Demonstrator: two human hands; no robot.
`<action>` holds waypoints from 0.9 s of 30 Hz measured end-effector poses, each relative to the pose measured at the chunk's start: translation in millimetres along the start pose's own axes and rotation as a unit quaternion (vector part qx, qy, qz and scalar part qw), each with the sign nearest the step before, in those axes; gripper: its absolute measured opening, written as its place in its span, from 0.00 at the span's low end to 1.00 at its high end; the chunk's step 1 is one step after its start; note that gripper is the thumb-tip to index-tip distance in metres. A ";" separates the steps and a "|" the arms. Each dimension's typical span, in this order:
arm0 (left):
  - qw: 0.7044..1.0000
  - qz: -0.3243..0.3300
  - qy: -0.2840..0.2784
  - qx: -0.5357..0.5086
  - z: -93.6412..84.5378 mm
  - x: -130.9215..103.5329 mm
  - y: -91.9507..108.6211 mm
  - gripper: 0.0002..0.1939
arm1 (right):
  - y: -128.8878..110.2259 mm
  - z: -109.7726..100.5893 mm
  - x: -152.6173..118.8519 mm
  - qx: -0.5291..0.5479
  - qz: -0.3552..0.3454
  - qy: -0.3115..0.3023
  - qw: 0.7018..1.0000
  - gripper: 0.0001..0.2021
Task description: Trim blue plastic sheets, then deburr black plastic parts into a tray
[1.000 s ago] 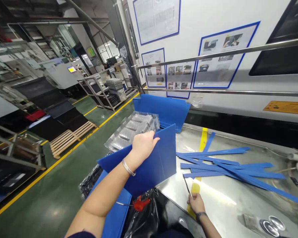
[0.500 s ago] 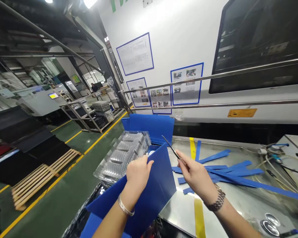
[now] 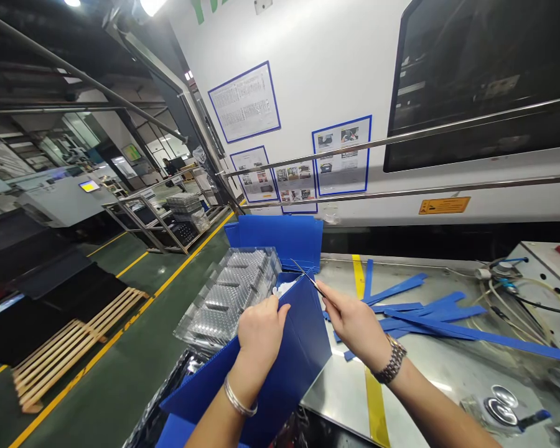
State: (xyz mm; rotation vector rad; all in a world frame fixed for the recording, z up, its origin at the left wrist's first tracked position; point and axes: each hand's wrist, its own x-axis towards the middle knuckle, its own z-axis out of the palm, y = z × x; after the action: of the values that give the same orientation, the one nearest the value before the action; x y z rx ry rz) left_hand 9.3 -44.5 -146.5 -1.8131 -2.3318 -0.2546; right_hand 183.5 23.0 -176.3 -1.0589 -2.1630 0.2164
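Note:
My left hand [image 3: 261, 333] is closed on the upper edge of a blue corrugated plastic sheet [image 3: 303, 348], with the thumb on the near side. The sheet is folded and stands upright, like the wall of a box. My right hand [image 3: 354, 320] is closed around a thin-bladed knife [image 3: 308, 275], whose handle is mostly hidden by the fingers. Its blade points up and left and lies across the top corner of the sheet. Something white [image 3: 284, 287] shows behind that edge, near my left fingertips.
Clear plastic blister trays [image 3: 228, 292] are stacked at the left. More blue sheets [image 3: 280, 239] stand behind. Cut blue strips [image 3: 429, 317] lie on the metal table [image 3: 415, 386], beside hoses [image 3: 499, 298] and a round metal piece [image 3: 501, 410]. A wooden pallet [image 3: 70, 348] sits on the floor.
The knife in my right hand has moved left and down, from beside the blue sheet onto its top corner. My left hand keeps its grip. The view has shifted slightly.

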 end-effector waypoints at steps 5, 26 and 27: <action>1.000 0.007 0.018 0.010 1.3 -0.5 0.9 0.12 | 3.8 7.2 -6.1 -0.037 0.025 -0.028 0.999 0.22; 0.992 0.013 0.122 0.033 -68.7 10.8 -22.1 0.10 | 70.8 140.5 -153.9 -0.053 0.313 -0.377 0.870 0.27; 0.989 0.012 0.146 0.023 -77.6 12.2 -25.9 0.10 | 75.0 144.5 -163.3 -0.046 0.325 -0.380 0.865 0.26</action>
State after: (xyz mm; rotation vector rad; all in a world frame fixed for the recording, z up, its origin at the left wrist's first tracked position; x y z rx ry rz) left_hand -16.2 -58.0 -68.9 -1.6552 -2.0954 -0.4271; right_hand 202.5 -28.2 -400.4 -1.9921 -2.3781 0.9935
